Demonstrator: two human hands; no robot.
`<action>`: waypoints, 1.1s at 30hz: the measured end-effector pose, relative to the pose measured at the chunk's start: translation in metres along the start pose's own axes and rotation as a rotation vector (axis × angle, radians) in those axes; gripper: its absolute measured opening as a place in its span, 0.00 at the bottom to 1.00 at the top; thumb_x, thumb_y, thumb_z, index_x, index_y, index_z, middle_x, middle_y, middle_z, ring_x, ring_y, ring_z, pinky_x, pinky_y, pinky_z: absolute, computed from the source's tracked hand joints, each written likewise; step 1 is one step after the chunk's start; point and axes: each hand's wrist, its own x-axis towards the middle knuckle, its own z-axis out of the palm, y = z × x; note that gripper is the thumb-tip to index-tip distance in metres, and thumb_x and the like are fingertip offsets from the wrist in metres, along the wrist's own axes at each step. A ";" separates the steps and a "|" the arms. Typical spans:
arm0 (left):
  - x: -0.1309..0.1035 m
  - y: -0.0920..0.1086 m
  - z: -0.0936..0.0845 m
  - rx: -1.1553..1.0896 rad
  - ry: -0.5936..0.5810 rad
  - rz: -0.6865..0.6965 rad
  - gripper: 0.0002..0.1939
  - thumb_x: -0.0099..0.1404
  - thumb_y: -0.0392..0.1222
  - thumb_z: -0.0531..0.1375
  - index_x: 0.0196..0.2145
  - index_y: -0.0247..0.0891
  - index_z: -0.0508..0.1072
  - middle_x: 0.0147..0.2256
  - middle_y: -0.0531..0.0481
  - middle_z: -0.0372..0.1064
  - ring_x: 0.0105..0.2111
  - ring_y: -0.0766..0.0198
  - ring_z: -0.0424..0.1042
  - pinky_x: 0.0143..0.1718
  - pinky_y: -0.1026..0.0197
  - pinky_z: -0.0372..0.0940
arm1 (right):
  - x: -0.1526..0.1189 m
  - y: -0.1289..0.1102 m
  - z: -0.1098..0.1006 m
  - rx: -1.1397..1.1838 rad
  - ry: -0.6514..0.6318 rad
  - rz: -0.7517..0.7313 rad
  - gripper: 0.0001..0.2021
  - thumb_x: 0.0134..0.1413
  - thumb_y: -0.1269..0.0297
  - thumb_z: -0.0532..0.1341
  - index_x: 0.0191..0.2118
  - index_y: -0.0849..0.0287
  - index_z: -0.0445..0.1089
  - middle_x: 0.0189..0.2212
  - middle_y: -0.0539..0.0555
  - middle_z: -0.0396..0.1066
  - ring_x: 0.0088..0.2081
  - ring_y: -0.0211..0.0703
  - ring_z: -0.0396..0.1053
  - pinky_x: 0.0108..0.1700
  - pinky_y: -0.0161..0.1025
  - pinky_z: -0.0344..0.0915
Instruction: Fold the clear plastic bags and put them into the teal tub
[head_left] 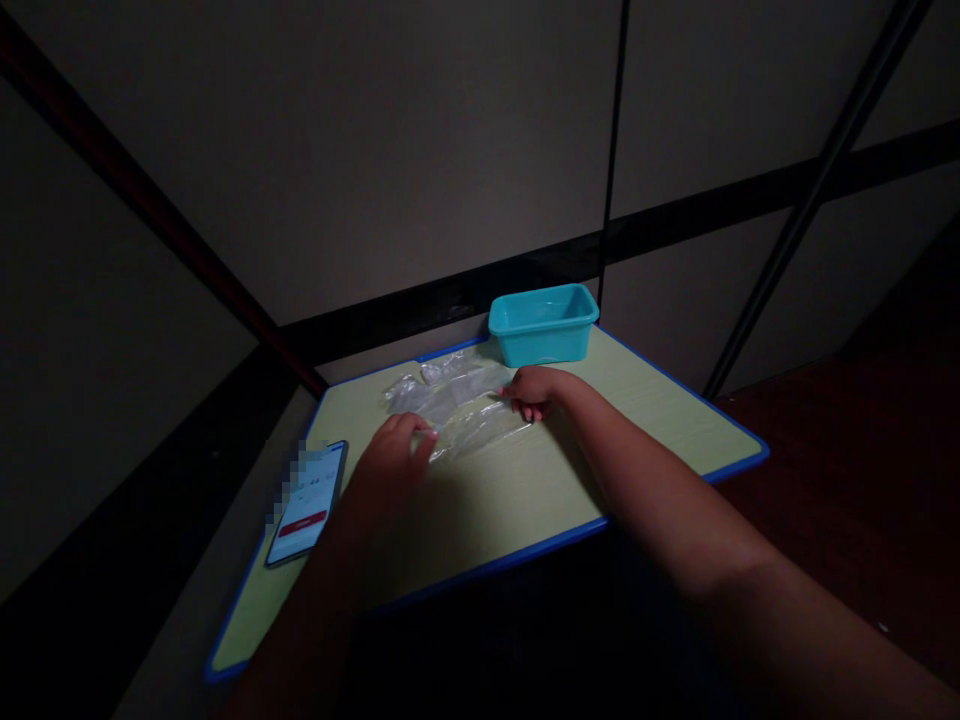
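Several thin, clear plastic bags lie crumpled and partly overlapping on the table's far half. My right hand is closed, pinching the upper right edge of the nearest plastic bag between thumb and forefinger, with the other fingers curled under. At that same bag's left end, my left hand has thumb and forefinger brought close together on the film; the thumb is slightly blurred and the remaining fingers are hard to see. The nearest bag is stretched flat between the two hands.
A turquoise plastic basket stands at the table's back edge, just beyond my right hand. A lit phone lies left of my left forearm. The pale yellow table has a blue rim. Dark panelled doors rise close behind it.
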 end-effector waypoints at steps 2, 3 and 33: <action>-0.017 0.025 0.016 0.032 -0.021 0.040 0.23 0.64 0.51 0.46 0.50 0.33 0.63 0.54 0.36 0.59 0.54 0.51 0.57 0.53 0.51 0.52 | 0.003 0.002 0.000 0.001 -0.005 -0.010 0.26 0.60 0.49 0.46 0.28 0.66 0.69 0.15 0.53 0.69 0.14 0.33 0.63 0.24 0.33 0.63; -0.025 0.038 0.025 0.033 -0.085 0.079 0.27 0.64 0.51 0.46 0.54 0.31 0.59 0.58 0.35 0.52 0.58 0.51 0.51 0.56 0.50 0.49 | 0.004 0.003 0.000 0.003 -0.009 -0.014 0.26 0.59 0.48 0.47 0.28 0.66 0.69 0.15 0.53 0.69 0.14 0.33 0.63 0.24 0.33 0.62; -0.061 0.008 0.042 0.291 -0.224 -0.336 0.36 0.65 0.58 0.38 0.62 0.28 0.45 0.63 0.34 0.33 0.63 0.51 0.32 0.57 0.40 0.40 | 0.016 0.009 0.003 0.092 -0.034 -0.058 0.23 0.61 0.52 0.46 0.23 0.64 0.64 0.12 0.51 0.66 0.13 0.33 0.61 0.19 0.31 0.59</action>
